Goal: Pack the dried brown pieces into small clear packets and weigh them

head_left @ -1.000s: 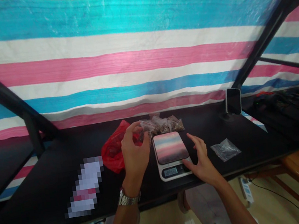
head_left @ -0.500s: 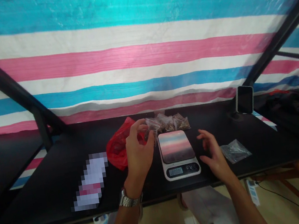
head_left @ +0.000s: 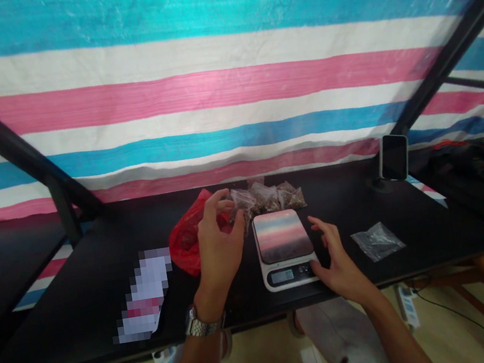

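A white kitchen scale (head_left: 284,237) with a shiny metal plate lies on the black table, its display showing 0.0. My right hand (head_left: 339,267) is at its right side, thumb on the scale's front right corner by the buttons and fingers loosely spread. Over the right edge of a red plastic bag (head_left: 182,239) hovers my left hand (head_left: 218,239), thumb and fingers apart. Its fingertips are beside a small clear zip bag (head_left: 243,199); whether they touch it is unclear. Two more zip bags of brownish contents, a middle one (head_left: 265,197) and a right one (head_left: 291,196), lie behind the scale.
A flat clear plastic bag (head_left: 378,241) lies to the right. A blurred-out phone-shaped item (head_left: 147,293) is on the left. Toward the back right stands a small screen device (head_left: 394,157). Striped sheeting (head_left: 228,86) hangs behind the table, with slanted black frame bars (head_left: 3,138) at both sides.
My right hand has moved left, bringing its thumb onto the scale's front corner. The display has gone from a full row of digits to 0.0. My left hand holds nearly the same pose.
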The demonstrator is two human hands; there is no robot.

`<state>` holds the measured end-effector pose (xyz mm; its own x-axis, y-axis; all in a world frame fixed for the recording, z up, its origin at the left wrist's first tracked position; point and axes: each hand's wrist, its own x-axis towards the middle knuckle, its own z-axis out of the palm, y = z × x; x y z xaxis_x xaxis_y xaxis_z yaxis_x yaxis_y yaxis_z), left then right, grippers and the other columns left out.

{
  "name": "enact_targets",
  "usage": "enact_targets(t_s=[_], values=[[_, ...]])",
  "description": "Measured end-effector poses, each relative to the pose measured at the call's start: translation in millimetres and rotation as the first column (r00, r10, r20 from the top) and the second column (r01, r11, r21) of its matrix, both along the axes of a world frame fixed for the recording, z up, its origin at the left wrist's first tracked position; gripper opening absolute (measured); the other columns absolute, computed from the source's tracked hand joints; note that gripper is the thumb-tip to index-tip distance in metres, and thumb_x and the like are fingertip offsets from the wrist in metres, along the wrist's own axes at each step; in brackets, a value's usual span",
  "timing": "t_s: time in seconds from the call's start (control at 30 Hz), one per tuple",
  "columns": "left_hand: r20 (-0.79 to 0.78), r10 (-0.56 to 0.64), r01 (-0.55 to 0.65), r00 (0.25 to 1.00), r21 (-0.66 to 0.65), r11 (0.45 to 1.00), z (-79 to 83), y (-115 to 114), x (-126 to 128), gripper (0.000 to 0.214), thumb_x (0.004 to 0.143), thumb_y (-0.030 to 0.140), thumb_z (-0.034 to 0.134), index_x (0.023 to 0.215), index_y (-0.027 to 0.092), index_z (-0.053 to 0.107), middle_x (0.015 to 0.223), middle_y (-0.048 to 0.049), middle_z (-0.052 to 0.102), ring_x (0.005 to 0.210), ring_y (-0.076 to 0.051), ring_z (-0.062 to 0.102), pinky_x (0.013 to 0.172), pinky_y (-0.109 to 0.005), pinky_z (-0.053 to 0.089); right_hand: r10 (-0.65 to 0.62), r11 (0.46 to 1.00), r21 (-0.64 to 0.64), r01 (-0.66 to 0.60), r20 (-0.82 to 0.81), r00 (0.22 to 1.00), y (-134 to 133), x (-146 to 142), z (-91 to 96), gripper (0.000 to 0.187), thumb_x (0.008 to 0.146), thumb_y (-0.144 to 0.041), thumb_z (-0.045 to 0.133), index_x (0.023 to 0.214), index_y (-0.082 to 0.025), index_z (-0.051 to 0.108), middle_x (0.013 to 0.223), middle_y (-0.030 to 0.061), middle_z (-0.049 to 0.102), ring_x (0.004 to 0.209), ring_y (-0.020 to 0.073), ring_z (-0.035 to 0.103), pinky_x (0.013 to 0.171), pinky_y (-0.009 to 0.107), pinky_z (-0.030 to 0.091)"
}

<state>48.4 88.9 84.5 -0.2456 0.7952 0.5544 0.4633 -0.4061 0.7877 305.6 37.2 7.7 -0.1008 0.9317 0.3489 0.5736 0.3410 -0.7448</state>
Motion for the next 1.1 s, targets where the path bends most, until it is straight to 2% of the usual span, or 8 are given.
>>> enact_targets(t_s=[0.3, 0.43, 0.5, 0.6, 0.67, 0.93, 1.0, 1.1], values=[[0.040, -0.005, 0.004, 0.999, 0.035, 0.999, 6.3, 3, -2, 0.044, 0.087, 0.019, 0.070, 0.129, 0.023, 0.060, 0.101, -0.0015, 0.072, 0.096, -0.020, 0.073, 0.097, -0.038, 0.056, 0.075, 0.987, -0.148, -0.069, 0.038, 0.996, -6, -7, 10.2, 0.092, 0.082, -0.012, 0.051, 0.168, -0.033, 0.026, 0.158, 0.0110, 0.041, 0.151, 0.0281, 0.038, 0.123, 0.054, 0.034], [0.042, -0.006, 0.005, 0.999, 0.022, 1.000, 8.5, 3, -1, 0.045, 0.087, 0.020, 0.070, 0.130, 0.024, 0.060, 0.102, -0.0022, 0.073, 0.097, -0.021, 0.073, 0.096, -0.038, 0.056, -0.018, 0.987, -0.161, -0.011, -0.177, 0.984, -3, -3, 3.0, 0.092, 0.075, -0.019, 0.062, 0.163, -0.030, 0.037, 0.150, 0.0099, 0.049, 0.131, 0.0263, 0.052, 0.114, 0.048, 0.042], [0.022, -0.008, 0.008, 1.000, -0.017, 1.000, 7.5, 3, 3, 0.046, 0.087, 0.020, 0.070, 0.131, 0.024, 0.061, 0.102, -0.0024, 0.074, 0.095, -0.021, 0.074, 0.092, -0.037, 0.056, -0.197, 0.973, -0.191, 0.131, -0.380, 0.904, 2, 3, -3.1, 0.088, 0.071, -0.025, 0.069, 0.155, -0.028, 0.045, 0.136, 0.0084, 0.056, 0.104, 0.0216, 0.059, 0.097, 0.041, 0.050], [-0.023, -0.054, 0.051, 0.998, -0.124, 0.991, 2.3, 3, 16, 0.046, 0.086, 0.017, 0.071, 0.131, 0.024, 0.062, 0.099, -0.0017, 0.075, 0.089, -0.020, 0.074, 0.085, -0.035, 0.056, -0.473, 0.877, -0.275, 0.394, -0.643, 0.603, 9, 11, -12.3, 0.070, 0.067, -0.032, 0.069, 0.135, -0.025, 0.055, 0.112, 0.0035, 0.059, 0.081, 0.0159, 0.055, 0.077, 0.032, 0.049], [-0.071, -0.109, 0.093, 0.992, -0.197, 0.976, -3.8, 3, 31, 0.046, 0.085, 0.013, 0.071, 0.129, 0.024, 0.064, 0.096, -0.0009, 0.076, 0.086, -0.020, 0.073, 0.084, -0.036, 0.056, -0.550, 0.810, -0.314, 0.495, -0.699, 0.457, 12, 13, -17.4, 0.059, 0.065, -0.031, 0.066, 0.123, -0.026, 0.057, 0.103, 0.0011, 0.057, 0.077, 0.0150, 0.055, 0.070, 0.029, 0.047], [-0.378, -0.140, 0.032, 0.915, -0.277, 0.960, -27.5, -1, 76, 0.040, 0.091, 0.017, 0.071, 0.129, 0.025, 0.066, 0.106, -0.0082, 0.079, 0.102, -0.030, 0.073, 0.091, -0.043, 0.052, -0.605, 0.735, -0.238, 0.634, -0.652, 0.457, 14, 0, -20.7, 0.047, 0.066, -0.029, 0.065, 0.113, -0.025, 0.060, 0.091, -0.0021, 0.053, 0.073, 0.0150, 0.053, 0.063, 0.027, 0.043], [-0.407, -0.092, -0.011, 0.909, -0.242, 0.970, -21.5, -3, 73, 0.041, 0.089, 0.022, 0.076, 0.128, 0.025, 0.068, 0.110, -0.0103, 0.078, 0.106, -0.033, 0.071, 0.092, -0.044, 0.052, -0.615, 0.715, -0.232, 0.660, -0.656, 0.436, 13, 0, -17.4, 0.049, 0.063, -0.028, 0.066, 0.112, -0.025, 0.061, 0.092, -0.0021, 0.053, 0.076, 0.0152, 0.053, 0.066, 0.028, 0.044], [-0.328, -0.025, -0.034, 0.944, -0.171, 0.985, 2.2, -8, 59, 0.034, 0.091, 0.028, 0.075, 0.124, 0.024, 0.070, 0.113, -0.0115, 0.077, 0.106, -0.034, 0.070, 0.095, -0.048, 0.053, -0.630, 0.688, -0.229, 0.689, -0.661, 0.409, 11, 3, -13.9, 0.048, 0.062, -0.028, 0.068, 0.110, -0.023, 0.062, 0.092, -0.0021, 0.053, 0.078, 0.0155, 0.052, 0.068, 0.029, 0.044]])
